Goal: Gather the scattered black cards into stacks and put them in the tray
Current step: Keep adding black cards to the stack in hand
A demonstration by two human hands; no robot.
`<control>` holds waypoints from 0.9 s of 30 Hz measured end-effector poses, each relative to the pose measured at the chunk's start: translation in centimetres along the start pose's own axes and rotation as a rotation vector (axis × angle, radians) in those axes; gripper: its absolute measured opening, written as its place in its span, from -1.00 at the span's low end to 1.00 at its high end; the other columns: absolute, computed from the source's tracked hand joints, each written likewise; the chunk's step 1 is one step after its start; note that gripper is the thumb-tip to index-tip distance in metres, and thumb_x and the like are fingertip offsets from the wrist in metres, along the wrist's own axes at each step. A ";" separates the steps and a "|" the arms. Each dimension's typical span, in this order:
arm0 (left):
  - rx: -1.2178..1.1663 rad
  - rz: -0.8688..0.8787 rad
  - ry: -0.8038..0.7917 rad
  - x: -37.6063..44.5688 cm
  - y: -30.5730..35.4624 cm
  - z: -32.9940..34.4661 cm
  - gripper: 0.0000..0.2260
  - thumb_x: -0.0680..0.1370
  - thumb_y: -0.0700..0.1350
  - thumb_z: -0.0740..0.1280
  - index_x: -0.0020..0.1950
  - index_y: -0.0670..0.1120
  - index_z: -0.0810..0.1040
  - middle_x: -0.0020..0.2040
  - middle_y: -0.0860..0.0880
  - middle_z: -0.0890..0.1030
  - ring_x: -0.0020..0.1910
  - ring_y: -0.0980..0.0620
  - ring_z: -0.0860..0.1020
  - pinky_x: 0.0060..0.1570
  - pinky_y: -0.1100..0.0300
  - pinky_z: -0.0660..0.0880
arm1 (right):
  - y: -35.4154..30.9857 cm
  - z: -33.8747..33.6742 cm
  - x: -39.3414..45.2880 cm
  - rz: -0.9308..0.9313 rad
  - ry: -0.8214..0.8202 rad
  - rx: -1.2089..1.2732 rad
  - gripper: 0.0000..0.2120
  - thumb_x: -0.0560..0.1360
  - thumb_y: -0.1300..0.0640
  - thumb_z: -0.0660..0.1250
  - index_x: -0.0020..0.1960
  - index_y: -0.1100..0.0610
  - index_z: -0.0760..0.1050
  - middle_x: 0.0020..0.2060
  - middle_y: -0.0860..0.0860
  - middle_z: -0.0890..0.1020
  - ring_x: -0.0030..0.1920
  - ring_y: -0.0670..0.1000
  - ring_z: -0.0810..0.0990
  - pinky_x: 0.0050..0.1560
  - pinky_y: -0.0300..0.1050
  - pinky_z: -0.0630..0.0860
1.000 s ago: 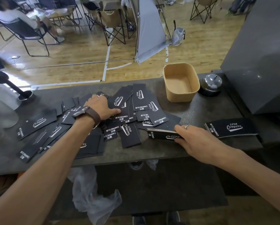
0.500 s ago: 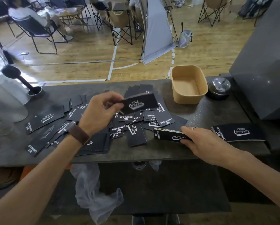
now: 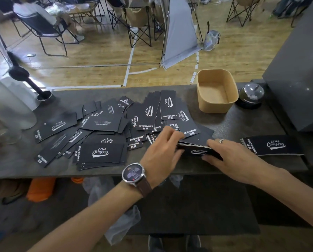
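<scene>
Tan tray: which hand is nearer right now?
Right. The right hand holds a card stack below the tan tray; the left hand meets that stack from farther left.

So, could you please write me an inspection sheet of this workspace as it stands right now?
Surface: dark counter, mostly covered on the left and middle.
Job's things: scattered black cards overlapping loosely; a partial stack between both hands; a finished stack lying at the right; tan tray holding no cards.
Clutter: call bell right of the tray; a black funnel-like tool in a metal cup at the far left.
Grippers: left hand touches the partial stack's left end; right hand grips its right end.
Cables: nothing seen.
Surroundings: wooden floor, folding chairs, a seated person, plastic bag under the counter.
</scene>
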State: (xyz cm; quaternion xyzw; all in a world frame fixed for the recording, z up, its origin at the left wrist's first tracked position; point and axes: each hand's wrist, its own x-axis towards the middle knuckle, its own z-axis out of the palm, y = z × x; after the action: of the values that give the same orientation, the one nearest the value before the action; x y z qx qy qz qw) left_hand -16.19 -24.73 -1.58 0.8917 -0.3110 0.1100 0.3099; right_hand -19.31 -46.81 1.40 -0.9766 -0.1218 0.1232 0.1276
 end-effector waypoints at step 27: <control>0.725 -0.395 -0.409 -7.1 -14.1 -14.8 -0.48 0.27 0.21 0.54 0.13 0.01 0.55 0.02 0.00 0.56 0.07 -0.11 0.49 0.04 -0.03 0.34 | 0.4 0.7 0.2 -0.059 0.008 -0.074 -0.90 0.62 -0.08 0.18 0.01 -0.12 0.26 -0.13 -0.16 0.47 -0.16 -0.14 0.51 -0.12 -0.14 0.55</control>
State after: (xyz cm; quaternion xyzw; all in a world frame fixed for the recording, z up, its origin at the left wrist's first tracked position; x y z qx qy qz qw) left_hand -13.01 -3.40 0.39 0.9881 -0.1314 -0.0277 -0.0750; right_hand -19.23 -46.99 0.61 -0.9771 -0.1545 0.1109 0.0954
